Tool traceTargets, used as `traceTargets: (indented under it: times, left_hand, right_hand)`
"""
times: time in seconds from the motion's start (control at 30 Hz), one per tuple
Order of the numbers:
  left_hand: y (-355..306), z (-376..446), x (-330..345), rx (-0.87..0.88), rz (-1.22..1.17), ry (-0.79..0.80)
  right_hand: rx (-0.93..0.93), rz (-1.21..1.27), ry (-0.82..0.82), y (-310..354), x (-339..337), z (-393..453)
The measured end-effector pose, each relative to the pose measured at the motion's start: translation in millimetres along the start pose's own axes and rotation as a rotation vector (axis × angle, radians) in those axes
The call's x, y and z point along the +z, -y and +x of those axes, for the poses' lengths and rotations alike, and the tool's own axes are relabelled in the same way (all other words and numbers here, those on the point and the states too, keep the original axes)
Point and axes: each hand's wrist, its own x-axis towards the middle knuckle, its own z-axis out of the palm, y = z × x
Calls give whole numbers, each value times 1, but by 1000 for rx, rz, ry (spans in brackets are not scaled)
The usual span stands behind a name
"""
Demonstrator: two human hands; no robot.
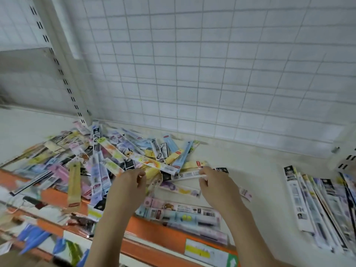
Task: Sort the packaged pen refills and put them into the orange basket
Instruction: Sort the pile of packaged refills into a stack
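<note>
Packets: loose heap point(107, 157) on the shelf point(240, 157), sorted row point(316, 205) at right.
Right hand point(215, 186): pinching one white packet point(189, 174).
Left hand point(128, 186): fingers curled, contents unclear.
Basket: not visible (orange is shelf edging).
Risk: overhanging packets sliding off if the heap gets nudged.

Refill packs point(107, 157): glossy plastic sleeves over printed card. Shelf point(240, 157): smooth matt off-white painted metal. Back grid point(192, 64): white coated wire. Shelf edge strip point(154, 230): smooth orange plastic with paper labels.
</note>
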Motion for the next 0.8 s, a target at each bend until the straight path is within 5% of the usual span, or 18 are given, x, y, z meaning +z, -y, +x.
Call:
traceTargets:
  times: [0.2, 0.8]
  left_hand:
    - [19, 16, -4, -33, -30, 14]
    - [5, 45, 10, 64, -137, 135]
  right_hand:
    - [19, -54, 109, 18, 13, 16]
    - [280, 98, -200, -4, -10, -13]
